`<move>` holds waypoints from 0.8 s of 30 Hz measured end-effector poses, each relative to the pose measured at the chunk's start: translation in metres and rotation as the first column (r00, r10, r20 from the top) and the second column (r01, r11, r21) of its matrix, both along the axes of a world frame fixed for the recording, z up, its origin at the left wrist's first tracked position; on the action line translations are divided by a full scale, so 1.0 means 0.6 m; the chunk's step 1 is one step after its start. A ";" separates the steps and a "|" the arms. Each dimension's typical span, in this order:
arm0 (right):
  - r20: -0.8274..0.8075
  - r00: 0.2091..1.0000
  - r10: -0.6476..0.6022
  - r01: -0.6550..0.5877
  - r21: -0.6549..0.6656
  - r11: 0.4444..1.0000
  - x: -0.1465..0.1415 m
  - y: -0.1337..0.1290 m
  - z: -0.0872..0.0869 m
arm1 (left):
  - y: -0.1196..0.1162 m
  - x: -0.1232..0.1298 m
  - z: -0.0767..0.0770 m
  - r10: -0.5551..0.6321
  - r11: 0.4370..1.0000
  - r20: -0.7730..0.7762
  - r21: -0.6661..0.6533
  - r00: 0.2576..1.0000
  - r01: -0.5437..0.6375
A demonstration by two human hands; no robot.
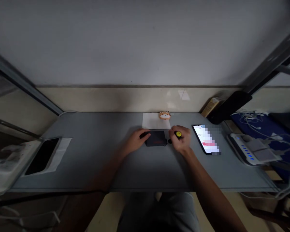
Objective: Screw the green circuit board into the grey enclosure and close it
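A small dark box (156,138) lies on the grey desk (94,154) in front of me. My left hand (136,140) is at its left side, the thumb and fingers closed round a small black item (144,134) at the box's left edge. To the right of the box, my right hand (181,138) is closed in a fist round a black tool with a yellow end (178,134). The tool's dark tip points toward the right edge of the box; whether they touch is unclear. Behind the box lies a white paper (152,120), with an orange animal-faced item (164,115) at its back right.
A lit phone (206,140) lies at the right, near a white power strip (252,149) with cables. A dark phone (43,156) rests on white paper at the left. A black cylindrical case (229,106) and a yellowish box (210,107) stand at the back right.
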State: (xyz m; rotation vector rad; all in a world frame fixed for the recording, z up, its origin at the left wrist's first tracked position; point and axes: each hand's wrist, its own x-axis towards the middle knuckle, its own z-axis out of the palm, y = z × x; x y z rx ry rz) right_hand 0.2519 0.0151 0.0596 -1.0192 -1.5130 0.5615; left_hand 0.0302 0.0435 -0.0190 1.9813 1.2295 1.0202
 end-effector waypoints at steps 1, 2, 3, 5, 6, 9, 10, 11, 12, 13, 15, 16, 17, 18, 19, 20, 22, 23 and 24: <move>0.040 0.999 0.022 -0.023 0.024 0.999 -0.003 -0.002 -0.001 | 0.000 0.000 0.000 -0.002 1.000 0.003 -0.002 1.000 0.002; 0.074 0.996 0.042 -0.045 0.042 0.998 -0.006 -0.004 -0.003 | 0.000 0.000 0.000 -0.006 1.000 0.004 -0.005 1.000 0.006; 0.098 0.994 0.054 -0.060 0.058 0.997 -0.008 -0.004 -0.004 | 0.001 0.000 -0.001 -0.005 1.000 0.004 -0.005 1.000 0.005; 0.124 0.991 0.059 -0.069 0.078 0.995 -0.012 -0.005 -0.008 | 0.002 0.000 -0.001 -0.003 1.000 -0.001 -0.006 1.000 0.003; 0.130 0.990 0.057 -0.069 0.086 0.994 -0.013 -0.005 -0.010 | 0.002 -0.001 -0.002 -0.001 1.000 -0.004 -0.005 1.000 0.001; 0.132 0.990 0.056 -0.071 0.118 0.990 -0.015 -0.005 -0.012 | 0.004 0.000 -0.003 0.001 1.000 -0.006 0.000 1.000 -0.001; 0.130 0.990 0.056 -0.073 0.131 0.989 -0.014 -0.005 -0.013 | 0.004 0.000 -0.002 0.000 1.000 -0.005 0.005 1.000 0.000; 0.125 0.991 0.054 -0.072 0.143 0.987 -0.014 -0.004 -0.013 | 0.005 0.000 -0.002 0.000 1.000 -0.003 0.009 1.000 0.000; 0.120 0.992 0.049 -0.067 0.150 0.986 -0.012 -0.004 -0.013 | 0.005 0.000 -0.001 -0.003 1.000 -0.003 0.014 1.000 0.003; 0.115 0.992 0.044 -0.061 0.154 0.986 -0.011 -0.003 -0.013 | 0.004 0.000 -0.001 -0.007 1.000 -0.005 0.018 1.000 0.007; 0.113 0.993 0.022 -0.039 0.155 0.987 -0.006 -0.001 -0.014 | 0.003 0.001 0.000 -0.013 1.000 -0.020 0.028 1.000 0.013; 0.115 0.993 0.010 -0.028 0.159 0.987 -0.003 0.001 -0.014 | 0.003 0.001 0.000 -0.010 0.999 -0.031 0.034 0.999 0.011; 0.121 0.993 -0.001 -0.020 0.168 0.986 0.000 0.002 -0.015 | 0.002 0.001 0.000 -0.006 0.999 -0.045 0.042 0.999 0.008; 0.129 0.992 -0.011 -0.013 0.179 0.984 0.003 0.003 -0.017 | 0.001 0.001 0.000 -0.002 0.999 -0.059 0.053 0.998 0.005; 0.137 0.990 -0.020 -0.006 0.192 0.981 0.005 0.004 -0.019 | 0.001 0.000 -0.001 0.001 0.998 -0.074 0.065 0.997 0.004; 0.139 0.990 -0.028 -0.001 0.206 0.979 0.007 0.005 -0.021 | 0.001 0.000 -0.001 0.003 0.997 -0.086 0.082 0.996 0.004; 0.128 0.991 -0.041 0.011 0.225 0.974 0.007 0.005 -0.027 | 0.001 -0.001 -0.001 0.001 0.993 -0.110 0.121 0.994 0.013; 0.115 0.992 -0.048 0.020 0.230 0.973 0.004 0.004 -0.030 | 0.001 -0.001 -0.001 -0.005 0.990 -0.123 0.140 0.992 0.022; 0.103 0.993 -0.053 0.027 0.235 0.972 0.000 0.003 -0.033 | 0.001 -0.001 0.000 -0.009 0.987 -0.135 0.158 0.991 0.031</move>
